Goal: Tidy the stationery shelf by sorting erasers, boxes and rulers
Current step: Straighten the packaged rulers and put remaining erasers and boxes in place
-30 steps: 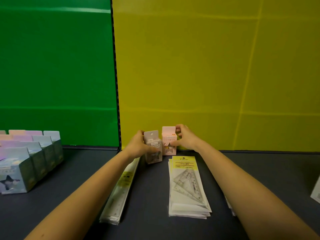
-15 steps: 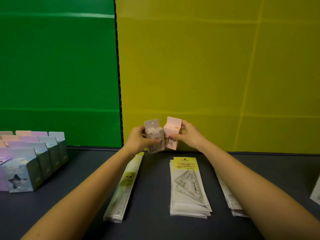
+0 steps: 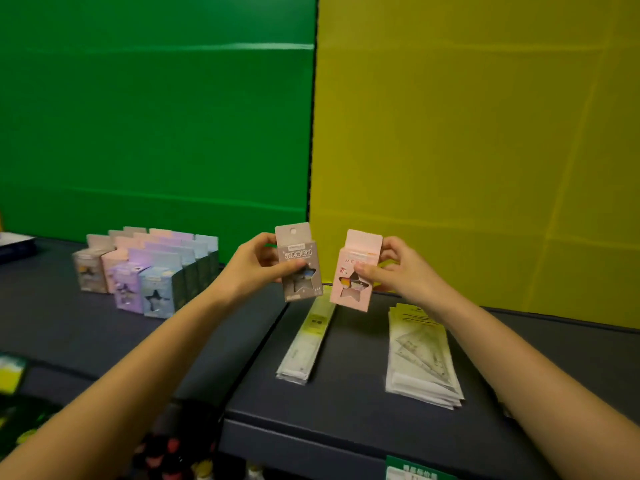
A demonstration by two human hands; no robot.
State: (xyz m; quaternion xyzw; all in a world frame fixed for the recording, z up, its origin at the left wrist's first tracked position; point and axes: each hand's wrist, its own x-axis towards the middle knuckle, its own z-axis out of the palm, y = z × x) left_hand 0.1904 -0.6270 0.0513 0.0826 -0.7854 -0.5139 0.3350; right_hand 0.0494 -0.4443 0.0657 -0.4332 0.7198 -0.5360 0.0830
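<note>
My left hand [image 3: 254, 264] grips a small grey box [image 3: 298, 261] with a star-shaped window, held upright above the dark shelf [image 3: 332, 420]. My right hand [image 3: 398, 268] grips a matching pink box [image 3: 356, 270] beside it; the two boxes are a little apart. Below them on the shelf lie a stack of long straight rulers in sleeves [image 3: 308, 341] and a stack of packaged triangle rulers [image 3: 420, 355]. To the left stand rows of similar pastel boxes [image 3: 145, 268].
A green panel [image 3: 156, 116] and a yellow panel [image 3: 478, 133] back the shelf. The shelf's front edge carries a green label [image 3: 415, 471]. Lower-left, below the shelf, are dark items and a yellow-green package [image 3: 12, 374]. More packets peek out behind my right forearm.
Both hands lifted the grey and pink boxes up off the shelf and toward me. The view swung left, bringing the rows of pastel boxes further into sight.
</note>
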